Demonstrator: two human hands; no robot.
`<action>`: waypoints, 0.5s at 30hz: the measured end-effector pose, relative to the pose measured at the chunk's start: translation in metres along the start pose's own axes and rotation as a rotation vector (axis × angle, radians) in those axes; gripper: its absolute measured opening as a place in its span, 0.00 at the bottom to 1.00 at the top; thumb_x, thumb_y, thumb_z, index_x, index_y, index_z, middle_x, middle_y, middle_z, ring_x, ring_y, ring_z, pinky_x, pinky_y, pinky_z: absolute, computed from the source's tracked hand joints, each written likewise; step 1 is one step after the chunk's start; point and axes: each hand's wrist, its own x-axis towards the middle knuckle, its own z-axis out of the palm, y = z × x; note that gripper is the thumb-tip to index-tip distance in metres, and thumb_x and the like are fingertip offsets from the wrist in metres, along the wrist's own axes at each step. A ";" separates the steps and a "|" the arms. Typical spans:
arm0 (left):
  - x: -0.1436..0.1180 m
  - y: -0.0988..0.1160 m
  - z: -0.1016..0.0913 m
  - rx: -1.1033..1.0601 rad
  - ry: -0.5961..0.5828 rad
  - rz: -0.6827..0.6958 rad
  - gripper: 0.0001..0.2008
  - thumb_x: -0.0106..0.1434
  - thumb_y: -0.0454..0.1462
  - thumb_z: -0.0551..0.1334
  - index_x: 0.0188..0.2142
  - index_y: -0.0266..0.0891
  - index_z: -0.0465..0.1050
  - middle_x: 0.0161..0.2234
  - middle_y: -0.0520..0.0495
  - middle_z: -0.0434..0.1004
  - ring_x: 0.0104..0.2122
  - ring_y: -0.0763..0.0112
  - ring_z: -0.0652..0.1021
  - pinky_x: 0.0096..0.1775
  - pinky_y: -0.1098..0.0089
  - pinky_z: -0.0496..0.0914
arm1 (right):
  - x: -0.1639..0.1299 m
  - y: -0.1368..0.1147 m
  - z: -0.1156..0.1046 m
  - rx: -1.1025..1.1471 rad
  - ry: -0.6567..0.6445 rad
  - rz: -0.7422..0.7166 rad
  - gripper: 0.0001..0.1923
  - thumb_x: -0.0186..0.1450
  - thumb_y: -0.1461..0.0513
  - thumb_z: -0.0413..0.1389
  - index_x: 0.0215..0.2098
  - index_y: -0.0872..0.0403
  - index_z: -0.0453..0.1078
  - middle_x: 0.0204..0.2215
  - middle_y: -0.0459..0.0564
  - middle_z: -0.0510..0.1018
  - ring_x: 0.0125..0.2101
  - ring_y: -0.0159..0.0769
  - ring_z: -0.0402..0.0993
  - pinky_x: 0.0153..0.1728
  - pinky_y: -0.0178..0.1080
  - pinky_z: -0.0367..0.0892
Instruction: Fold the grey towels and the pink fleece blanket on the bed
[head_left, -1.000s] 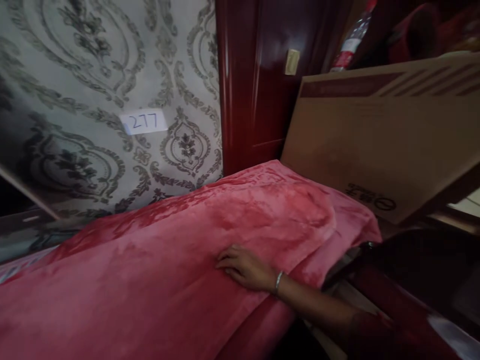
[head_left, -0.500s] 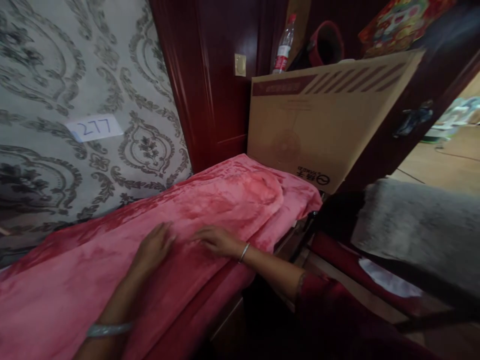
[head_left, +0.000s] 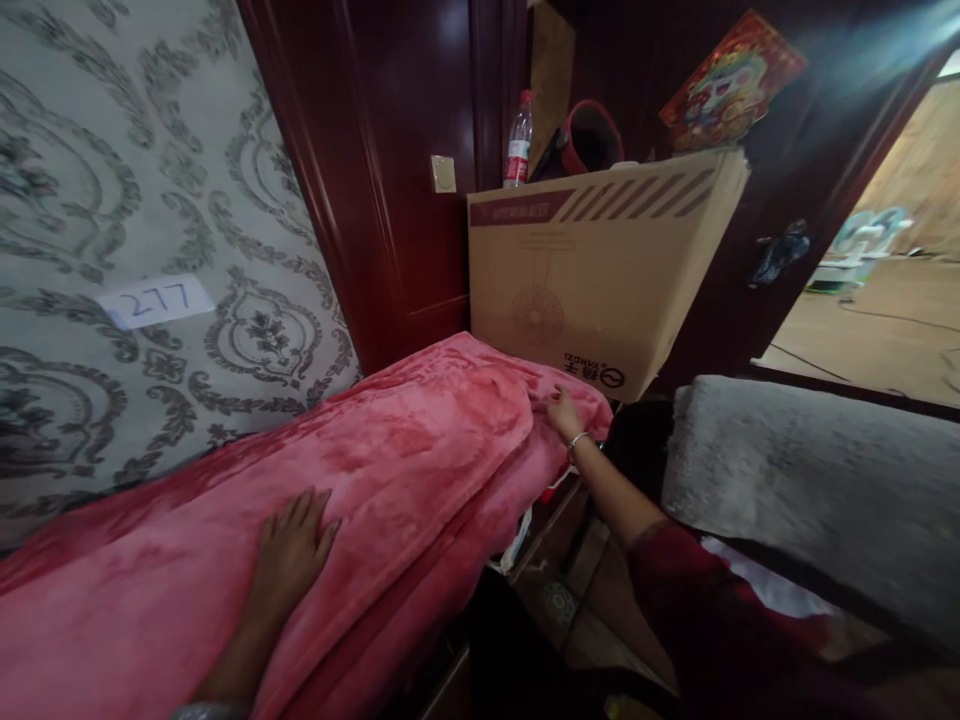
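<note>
A pink plush blanket (head_left: 420,430) lies in layers along a long surface against the wall, its far end folded over with a rounded edge. On its upper layer my left hand (head_left: 289,550) rests palm down, open, with the fingers stretched out. At the far right end, beside the folded edge, my right hand (head_left: 562,412) has its fingers bent and drawn together on the blanket's pink cloth. Its fingertips are partly hidden, but they appear to pinch the fabric. What lies under the blanket is mostly covered.
A large cardboard box (head_left: 585,280) stands behind the blanket's far end, with a plastic bottle (head_left: 518,140) on top. To the right is a grey plush cover (head_left: 810,480) over a seat-like form. Patterned wallpaper (head_left: 262,330) borders the left, and a dark red door panel (head_left: 397,160) stands behind.
My right hand has moved from the blanket's middle to its far right end. My left hand has shifted slightly down and lies flatter. The view has tilted up and turned right.
</note>
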 end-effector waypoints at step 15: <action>-0.005 -0.006 0.005 -0.058 0.011 -0.029 0.25 0.68 0.41 0.51 0.60 0.36 0.71 0.61 0.35 0.70 0.62 0.49 0.69 0.60 0.48 0.63 | 0.034 -0.065 0.067 0.120 -0.046 -0.224 0.12 0.57 0.59 0.51 0.32 0.57 0.73 0.28 0.51 0.78 0.33 0.38 0.71 0.39 0.41 0.70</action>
